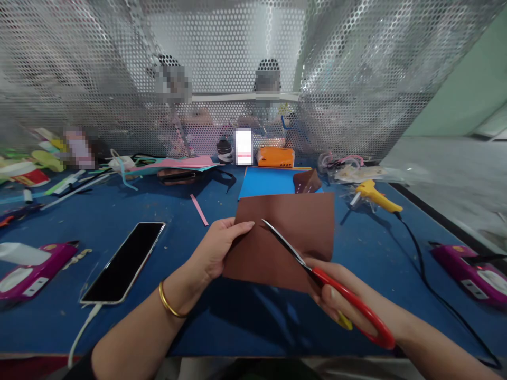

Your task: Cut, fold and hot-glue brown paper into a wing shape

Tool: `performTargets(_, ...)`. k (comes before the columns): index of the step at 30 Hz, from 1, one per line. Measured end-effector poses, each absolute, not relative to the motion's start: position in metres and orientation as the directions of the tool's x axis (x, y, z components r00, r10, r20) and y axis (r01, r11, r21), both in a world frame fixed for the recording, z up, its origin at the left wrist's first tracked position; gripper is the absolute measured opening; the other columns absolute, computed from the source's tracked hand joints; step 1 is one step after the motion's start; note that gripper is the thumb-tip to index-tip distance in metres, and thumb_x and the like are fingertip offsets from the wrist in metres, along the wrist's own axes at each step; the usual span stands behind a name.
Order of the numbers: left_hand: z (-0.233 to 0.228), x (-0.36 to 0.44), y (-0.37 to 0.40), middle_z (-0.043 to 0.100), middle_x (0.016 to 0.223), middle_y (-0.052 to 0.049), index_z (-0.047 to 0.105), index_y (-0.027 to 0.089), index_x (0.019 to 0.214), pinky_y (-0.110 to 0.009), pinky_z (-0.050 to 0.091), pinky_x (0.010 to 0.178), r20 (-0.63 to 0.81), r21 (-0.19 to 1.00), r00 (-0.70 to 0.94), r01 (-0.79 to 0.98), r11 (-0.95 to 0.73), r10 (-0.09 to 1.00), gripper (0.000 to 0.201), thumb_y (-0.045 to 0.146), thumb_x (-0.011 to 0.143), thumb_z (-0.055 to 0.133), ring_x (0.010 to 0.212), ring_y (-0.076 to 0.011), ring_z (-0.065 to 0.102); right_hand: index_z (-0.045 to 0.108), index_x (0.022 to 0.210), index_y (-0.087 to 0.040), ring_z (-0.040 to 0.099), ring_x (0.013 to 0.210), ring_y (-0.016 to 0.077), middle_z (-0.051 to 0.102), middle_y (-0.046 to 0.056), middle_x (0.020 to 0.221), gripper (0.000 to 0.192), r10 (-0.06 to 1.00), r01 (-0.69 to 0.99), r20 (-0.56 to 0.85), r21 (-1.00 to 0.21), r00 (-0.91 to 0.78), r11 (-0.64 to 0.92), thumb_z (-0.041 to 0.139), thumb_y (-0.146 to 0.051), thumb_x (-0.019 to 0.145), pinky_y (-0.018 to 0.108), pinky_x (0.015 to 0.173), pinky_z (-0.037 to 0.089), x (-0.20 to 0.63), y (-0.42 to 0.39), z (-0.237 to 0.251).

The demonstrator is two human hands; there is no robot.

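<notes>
While the left hand [216, 248] pinches the near-left edge of a brown sheet [285, 237], thumb on top and fingers closed underneath, the right hand [344, 301] is wrapped shut through the red loops of a pair of scissors [317, 274], whose blades lie nearly closed across the sheet's face, tips pointing toward the far-left corner. The sheet is held just above the middle of the blue worktop [119, 211], tilted slightly toward the wearer, and appears thin, light and flexible, like craft foam or card: it holds its flat shape at the pinched side but would likely sag or flutter if gripped only at one corner. Judged from this view, the surest hold is along the edge close beside the cutting line, where the fingers can keep the material taut without creasing it.

A blue sheet [269, 182] and a smaller brown offcut [307, 181] lie just behind. A phone [124, 261] on a white cable rests toward the left near edge, a yellow glue gun [374, 194] with a black cord lies toward the right far side, and purple tools [34, 269] sit at both side edges. Craft scraps crowd the far edge beneath a perforated metal screen [356, 79].
</notes>
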State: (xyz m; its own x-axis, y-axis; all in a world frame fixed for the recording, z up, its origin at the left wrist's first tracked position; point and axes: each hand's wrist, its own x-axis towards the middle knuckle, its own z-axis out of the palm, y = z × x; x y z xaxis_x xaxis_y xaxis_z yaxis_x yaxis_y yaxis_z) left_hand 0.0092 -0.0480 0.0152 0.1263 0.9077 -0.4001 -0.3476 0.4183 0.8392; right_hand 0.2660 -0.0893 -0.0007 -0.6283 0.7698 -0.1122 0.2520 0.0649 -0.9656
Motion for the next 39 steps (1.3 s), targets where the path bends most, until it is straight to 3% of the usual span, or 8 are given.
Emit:
performTargets(2,0.017,0.01,-0.048,0.077,0.079,-0.01,0.075,0.013,0.087,-0.029,0.057,0.066,-0.411,0.83,0.138,-0.352,0.433,0.901,0.02,0.025,0.07,0.079,0.068,-0.0193,0.072,0.046,0.129,-0.018,0.045,0.053,0.0095,0.051,-0.002,0.072,0.067,0.731,0.225,-0.162,-0.974,-0.663,-0.011,0.041,-0.073,0.09,0.023,0.048,0.038,0.269,-0.088,0.0)
performTargets(5,0.019,0.011,-0.049,0.077,0.078,-0.01,0.074,0.013,0.087,-0.03,0.058,0.066,-0.419,0.822,0.146,-0.358,0.443,0.896,0.019,0.023,0.071,0.078,0.067,-0.0194,0.071,0.053,0.117,-0.019,0.045,0.058,0.0103,0.051,0.0,0.074,0.056,0.687,0.249,-0.214,-0.967,-0.695,-0.05,0.041,-0.069,0.093,0.024,0.053,0.039,0.27,-0.087,0.005)
performTargets(9,0.021,0.012,-0.052,0.076,0.077,-0.01,0.074,0.013,0.086,-0.028,0.056,0.064,-0.41,0.831,0.128,-0.356,0.428,0.903,0.02,0.026,0.071,0.079,0.066,-0.0187,0.071,0.056,0.097,-0.019,0.045,0.057,0.0109,0.048,-0.002,0.067,0.044,0.715,0.296,-0.221,-0.955,-0.663,-0.02,0.043,-0.061,0.096,0.024,0.055,0.04,0.263,-0.089,0.013)
performTargets(15,0.02,0.016,-0.058,0.076,0.075,-0.009,0.075,0.013,0.082,-0.028,0.054,0.065,-0.379,0.862,0.128,-0.31,0.4,0.916,0.026,0.032,0.066,0.083,0.069,-0.0197,0.071,0.063,0.096,-0.021,0.051,0.063,0.0149,0.058,0.001,0.074,0.022,0.797,0.386,-0.119,-0.91,-0.593,0.151,0.058,-0.037,0.082,0.026,0.054,0.041,0.25,-0.089,0.028)
performTargets(20,0.02,0.017,-0.059,0.074,0.071,-0.007,0.073,0.014,0.075,-0.027,0.051,0.063,-0.37,0.875,0.128,-0.286,0.391,0.92,0.025,0.034,0.064,0.083,0.065,-0.0182,0.068,0.062,0.107,-0.022,0.05,0.059,0.0135,0.06,-0.003,0.072,0.034,0.79,0.416,-0.162,-0.901,-0.591,0.127,0.053,-0.021,0.075,0.025,0.054,0.038,0.246,-0.088,0.025)
performTargets(26,0.02,0.016,-0.059,0.074,0.073,-0.007,0.073,0.014,0.075,-0.027,0.05,0.061,-0.357,0.891,0.116,-0.254,0.375,0.927,0.024,0.035,0.066,0.081,0.064,-0.0177,0.067,0.064,0.1,-0.02,0.052,0.063,0.0129,0.064,-0.001,0.079,0.026,0.823,0.471,-0.223,-0.88,-0.523,0.062,0.053,-0.015,0.076,0.023,0.052,0.032,0.244,-0.091,0.012)
performTargets(33,0.016,0.016,-0.059,0.075,0.076,-0.008,0.074,0.014,0.077,-0.027,0.05,0.061,-0.35,0.894,0.129,-0.249,0.372,0.928,0.026,0.037,0.066,0.081,0.064,-0.0178,0.067,0.065,0.108,-0.019,0.064,0.082,0.0197,0.07,0.002,0.093,0.037,0.791,0.524,-0.256,-0.847,-0.555,0.094,0.052,-0.01,0.075,0.025,0.064,0.043,0.244,-0.086,0.02)
performTargets(39,0.012,0.016,-0.057,0.076,0.079,-0.009,0.075,0.014,0.079,-0.028,0.052,0.064,-0.35,0.89,0.137,-0.261,0.375,0.927,0.03,0.039,0.065,0.083,0.069,-0.0197,0.069,0.067,0.112,-0.019,0.068,0.087,0.0246,0.072,0.003,0.088,0.033,0.829,0.504,-0.197,-0.856,-0.523,0.114,0.056,-0.021,0.081,0.029,0.068,0.05,0.245,-0.085,0.011)
